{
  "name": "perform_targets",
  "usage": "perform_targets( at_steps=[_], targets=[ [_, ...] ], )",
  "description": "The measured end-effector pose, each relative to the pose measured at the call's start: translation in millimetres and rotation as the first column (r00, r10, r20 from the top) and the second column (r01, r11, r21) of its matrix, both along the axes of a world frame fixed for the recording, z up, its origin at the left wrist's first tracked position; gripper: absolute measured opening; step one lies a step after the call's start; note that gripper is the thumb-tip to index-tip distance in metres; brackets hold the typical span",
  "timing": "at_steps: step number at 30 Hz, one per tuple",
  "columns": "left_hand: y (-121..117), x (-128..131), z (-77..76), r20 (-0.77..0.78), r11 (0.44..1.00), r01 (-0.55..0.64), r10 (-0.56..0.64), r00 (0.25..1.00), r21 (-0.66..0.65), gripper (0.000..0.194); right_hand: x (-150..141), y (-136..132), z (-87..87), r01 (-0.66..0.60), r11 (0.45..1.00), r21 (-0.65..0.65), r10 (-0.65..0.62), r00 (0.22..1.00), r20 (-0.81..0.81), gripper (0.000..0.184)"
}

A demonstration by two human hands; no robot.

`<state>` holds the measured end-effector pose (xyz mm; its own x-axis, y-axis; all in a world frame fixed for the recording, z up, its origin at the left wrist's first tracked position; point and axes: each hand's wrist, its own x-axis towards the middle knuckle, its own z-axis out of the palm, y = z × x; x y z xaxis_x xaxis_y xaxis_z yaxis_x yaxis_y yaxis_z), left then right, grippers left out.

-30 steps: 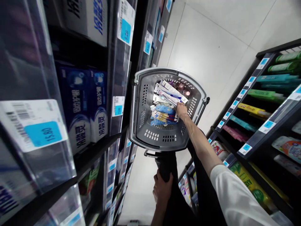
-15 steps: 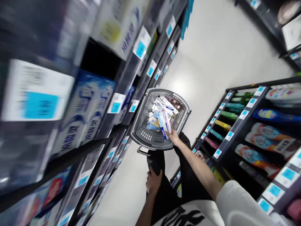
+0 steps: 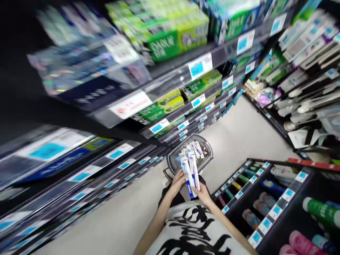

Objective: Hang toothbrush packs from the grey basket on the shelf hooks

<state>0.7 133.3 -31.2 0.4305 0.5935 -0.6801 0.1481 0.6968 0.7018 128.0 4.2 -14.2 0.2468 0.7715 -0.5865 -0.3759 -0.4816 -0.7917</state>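
Two toothbrush packs, one with light blue (image 3: 186, 174) and one with pink (image 3: 194, 170), are held up side by side above the basket. My left hand (image 3: 177, 183) has its fingers closed on the outer edge of the light-blue pack. At the lower end of the pink pack, my right hand (image 3: 203, 194) grips with thumb and fingers. Behind the packs stands a grey shopping basket (image 3: 174, 163) on the floor, with several other packages (image 3: 198, 147) inside. The packs hide part of its contents.
On my left run tall shelves with price tags and green toothpaste boxes (image 3: 170, 42). To the right is a low shelf unit (image 3: 277, 205) with bottles. Hanging goods (image 3: 313, 95) line a rack at the far right. Pale floor (image 3: 239, 131) shows between them.
The packs have come up out of the basket toward my body. My left hand has left my knee and now holds one of them. The view has swung round.
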Motion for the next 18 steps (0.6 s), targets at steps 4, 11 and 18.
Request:
perform_targets(
  at_steps=[4,11,18],
  targets=[
    [2,-3,37.6,0.156,0.984,-0.177,0.174,0.972,0.009,0.066,-26,3,25.9,-0.023,0.997,0.067,0.013,0.988,0.155,0.068],
    [8,-81,78.1,0.168,0.958,-0.225,0.196,0.966,0.178,0.053,-99,8,66.0,-0.088,0.992,0.087,0.054,0.94,0.338,0.061],
    [-2,-183,106.1,0.265,0.918,-0.324,0.261,0.928,0.23,0.048,-169,5,94.0,-0.332,0.937,0.108,0.271,0.887,0.373,0.044]
  ],
)
